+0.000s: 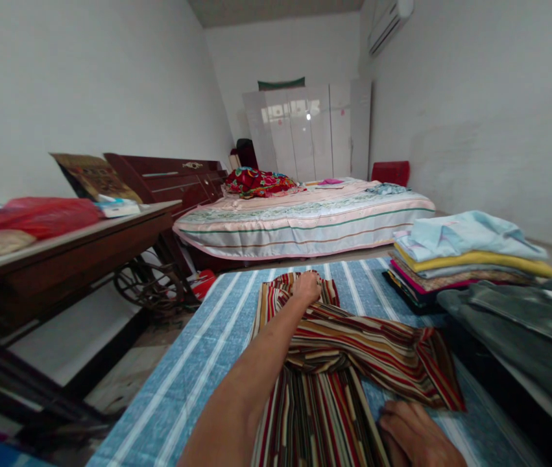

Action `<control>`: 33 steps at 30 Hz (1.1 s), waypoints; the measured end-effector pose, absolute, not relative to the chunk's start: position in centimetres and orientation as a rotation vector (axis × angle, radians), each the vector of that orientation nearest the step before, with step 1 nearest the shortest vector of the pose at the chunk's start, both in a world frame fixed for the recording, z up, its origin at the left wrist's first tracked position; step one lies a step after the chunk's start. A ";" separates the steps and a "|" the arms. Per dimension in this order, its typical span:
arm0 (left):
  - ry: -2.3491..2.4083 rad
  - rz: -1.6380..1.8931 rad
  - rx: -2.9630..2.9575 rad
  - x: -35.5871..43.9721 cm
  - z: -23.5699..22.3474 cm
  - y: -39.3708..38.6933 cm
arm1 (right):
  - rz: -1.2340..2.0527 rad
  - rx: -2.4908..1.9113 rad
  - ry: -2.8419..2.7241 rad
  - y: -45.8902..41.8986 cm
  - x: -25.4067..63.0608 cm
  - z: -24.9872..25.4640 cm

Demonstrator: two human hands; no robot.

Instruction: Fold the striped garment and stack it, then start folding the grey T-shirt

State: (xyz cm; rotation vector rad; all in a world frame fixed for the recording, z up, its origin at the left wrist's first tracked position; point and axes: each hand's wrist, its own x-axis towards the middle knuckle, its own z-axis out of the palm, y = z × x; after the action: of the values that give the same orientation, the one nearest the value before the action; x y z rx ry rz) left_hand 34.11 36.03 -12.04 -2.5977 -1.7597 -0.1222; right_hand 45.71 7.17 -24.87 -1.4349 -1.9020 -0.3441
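A striped long-sleeved shirt (324,402) in red, brown, cream and black lies on the blue bedding with white stripes (198,363). One sleeve (392,347) stretches across to the right. My left hand (307,287) reaches to the far end of the shirt, near the collar, with its fingers closed on the cloth. Low on the right, my right hand (419,433) has its fingers curled at the shirt's side edge, below the sleeve; its fingertips are partly hidden.
A stack of folded clothes (470,253), light blue on top, stands at the right. Nearer lie dark trousers (523,331). On the left is a table (71,240) with a red plastic bag (42,216). Another bed (305,224) and a wardrobe (300,130) are behind.
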 end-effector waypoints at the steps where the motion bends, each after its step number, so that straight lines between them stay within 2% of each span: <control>1: -1.719 -0.140 -2.606 34.0 -11.7 35.8 | -0.350 -1.420 -1.907 7.1 45.7 -24.6; 5: -1.602 -0.178 -2.643 32.9 -10.3 34.1 | -0.414 -1.335 -1.928 6.8 46.0 -23.4; 9: -1.568 -0.179 -2.673 30.0 -9.9 31.8 | -0.634 -1.355 -1.863 6.3 46.7 -22.4; 13: -1.578 -0.208 -2.678 25.8 -10.3 29.7 | -0.756 -1.610 -1.739 5.9 47.4 -20.8; 19: -1.669 -0.243 -2.666 20.9 -11.4 27.0 | -0.601 -2.107 -1.597 5.7 48.5 -19.7; 24: -1.706 -0.247 -2.697 19.8 -12.8 24.7 | -0.185 -2.145 -1.651 6.1 50.0 -20.6; 26: -1.702 -0.251 -2.717 19.8 -12.9 23.7 | -0.128 -2.148 -1.656 6.0 50.3 -20.6; 33: -1.700 -0.239 -2.761 19.7 -11.7 20.5 | -0.501 -2.102 -1.762 5.2 48.2 -18.3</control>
State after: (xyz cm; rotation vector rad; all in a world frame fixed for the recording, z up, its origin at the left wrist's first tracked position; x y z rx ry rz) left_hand 19.74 20.52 -11.72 -2.7614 -1.6997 -0.2388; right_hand 48.22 5.20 -18.30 -2.1019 -1.7620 -0.5009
